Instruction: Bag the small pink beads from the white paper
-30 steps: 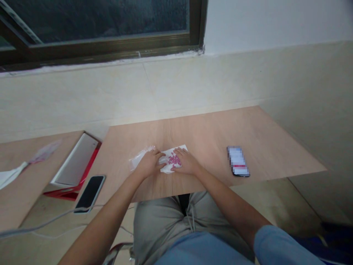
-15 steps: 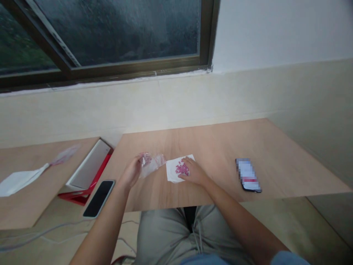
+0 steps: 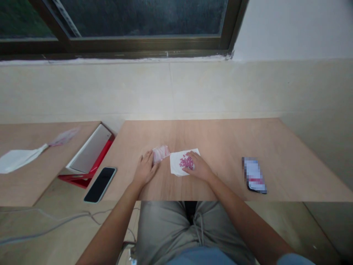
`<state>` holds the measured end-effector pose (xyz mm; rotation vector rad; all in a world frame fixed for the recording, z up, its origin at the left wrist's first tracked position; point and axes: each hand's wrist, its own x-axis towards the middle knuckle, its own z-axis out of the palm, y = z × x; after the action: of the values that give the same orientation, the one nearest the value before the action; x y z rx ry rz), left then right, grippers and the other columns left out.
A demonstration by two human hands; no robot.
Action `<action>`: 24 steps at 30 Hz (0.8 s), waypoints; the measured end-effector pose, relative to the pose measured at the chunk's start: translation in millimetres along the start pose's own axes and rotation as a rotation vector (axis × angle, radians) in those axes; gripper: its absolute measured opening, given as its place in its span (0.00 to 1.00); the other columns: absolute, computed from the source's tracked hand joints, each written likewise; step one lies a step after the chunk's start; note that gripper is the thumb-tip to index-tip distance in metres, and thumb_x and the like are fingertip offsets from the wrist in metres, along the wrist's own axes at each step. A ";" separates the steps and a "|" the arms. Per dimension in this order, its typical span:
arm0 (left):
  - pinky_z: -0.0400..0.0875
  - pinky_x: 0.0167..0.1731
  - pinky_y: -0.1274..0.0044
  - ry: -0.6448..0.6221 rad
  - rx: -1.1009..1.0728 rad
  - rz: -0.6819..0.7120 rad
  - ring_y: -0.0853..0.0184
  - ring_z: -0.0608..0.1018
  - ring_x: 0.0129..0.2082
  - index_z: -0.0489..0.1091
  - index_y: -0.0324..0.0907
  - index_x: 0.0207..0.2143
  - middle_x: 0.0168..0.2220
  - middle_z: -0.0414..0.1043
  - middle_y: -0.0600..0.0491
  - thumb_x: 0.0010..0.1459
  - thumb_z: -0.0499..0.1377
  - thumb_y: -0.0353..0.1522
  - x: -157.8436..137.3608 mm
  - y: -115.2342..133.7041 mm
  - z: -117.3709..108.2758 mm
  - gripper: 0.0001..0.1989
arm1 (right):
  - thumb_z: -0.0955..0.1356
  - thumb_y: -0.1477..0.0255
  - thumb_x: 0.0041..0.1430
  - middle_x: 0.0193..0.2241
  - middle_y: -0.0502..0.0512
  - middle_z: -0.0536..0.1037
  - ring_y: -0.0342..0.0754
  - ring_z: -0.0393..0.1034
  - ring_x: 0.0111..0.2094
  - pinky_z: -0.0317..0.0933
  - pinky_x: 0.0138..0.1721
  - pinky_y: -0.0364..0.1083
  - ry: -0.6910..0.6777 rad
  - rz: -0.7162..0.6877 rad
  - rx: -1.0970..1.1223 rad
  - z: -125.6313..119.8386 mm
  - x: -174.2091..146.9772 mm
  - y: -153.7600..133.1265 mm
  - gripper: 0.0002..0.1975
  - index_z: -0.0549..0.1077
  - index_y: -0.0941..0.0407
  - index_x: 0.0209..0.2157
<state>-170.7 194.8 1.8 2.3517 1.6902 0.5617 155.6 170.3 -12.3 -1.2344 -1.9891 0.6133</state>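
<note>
My left hand [image 3: 145, 170] lies spread on the wooden table, its fingers out, beside a clear plastic bag [image 3: 161, 153] with pinkish streaks. Its fingertips are at the bag's left edge, perhaps touching it. To the right of the bag is a white sheet of paper [image 3: 175, 166] bearing a heap of small pink beads [image 3: 185, 162]. My right hand [image 3: 201, 168] rests on the paper's right side, thumb and fingers apart around the right edge of the heap. Part of the paper is hidden under that hand.
A dark-screened phone [image 3: 100, 184] lies at the table's [image 3: 220, 136] left front edge. Another phone [image 3: 254, 175], blurred out, is on the right. A red and white box [image 3: 89, 151] stands between the two tables. White paper [image 3: 22, 158] and a plastic bag [image 3: 64, 136] are on the left table.
My left hand has let go of the plastic bag, which now lies flatter on the table, and has flattened beside it. My right hand stays by the beads. The camera view has shifted.
</note>
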 end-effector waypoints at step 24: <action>0.47 0.69 0.55 0.109 -0.162 0.100 0.49 0.50 0.71 0.51 0.41 0.69 0.73 0.42 0.43 0.64 0.54 0.47 -9.4 85.9 -37.2 0.37 | 0.72 0.60 0.60 0.57 0.61 0.72 0.55 0.65 0.59 0.57 0.62 0.55 0.083 0.112 0.325 -51.2 -43.8 -58.9 0.27 0.70 0.53 0.58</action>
<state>-113.9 155.1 65.5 2.3363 1.5126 0.8262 174.5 106.8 47.9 -1.1543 -1.6798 0.8875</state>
